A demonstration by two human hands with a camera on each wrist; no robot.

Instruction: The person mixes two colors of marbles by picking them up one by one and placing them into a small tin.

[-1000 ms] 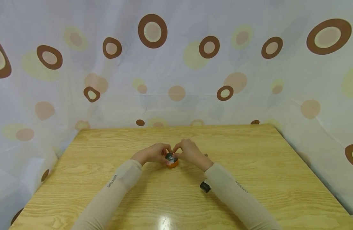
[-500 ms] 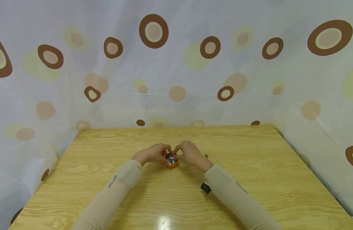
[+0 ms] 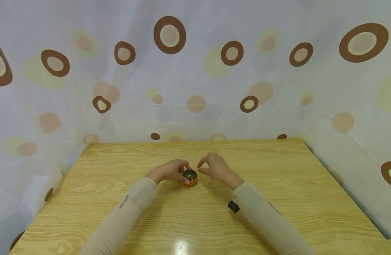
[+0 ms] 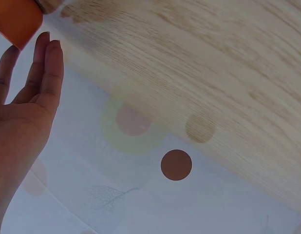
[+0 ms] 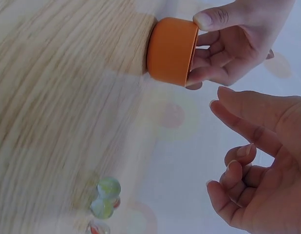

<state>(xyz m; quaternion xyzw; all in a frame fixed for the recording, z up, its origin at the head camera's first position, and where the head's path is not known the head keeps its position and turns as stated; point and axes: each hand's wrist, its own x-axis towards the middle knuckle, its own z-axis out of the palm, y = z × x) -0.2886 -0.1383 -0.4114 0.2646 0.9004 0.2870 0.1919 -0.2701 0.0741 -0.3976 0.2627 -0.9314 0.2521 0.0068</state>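
Observation:
A small orange cup point(image 3: 191, 183) with a dark, shiny inside stands on the wooden table. Something greenish shows inside it in the head view, too small to make out. My left hand point(image 3: 170, 170) grips the cup by its rim, thumb on the near side and fingers at the far side. To the right of the cup is my right hand point(image 3: 217, 168), its thumb and forefinger extended close together with nothing between them, the other fingers loosely bent. In the right wrist view, several glass marbles point(image 5: 105, 207), greenish and red-streaked, lie on the table away from the cup.
The wooden table point(image 3: 278, 177) reaches back to a pale curtain point(image 3: 195, 81) with brown and yellow ring prints, which also hangs at both sides. A black wrist device point(image 3: 234, 206) sits under the right sleeve.
My right hand has drawn back from the cup's rim to the right, and its fingers have come off the cup. The left hand keeps its grip, and the cup stays in place.

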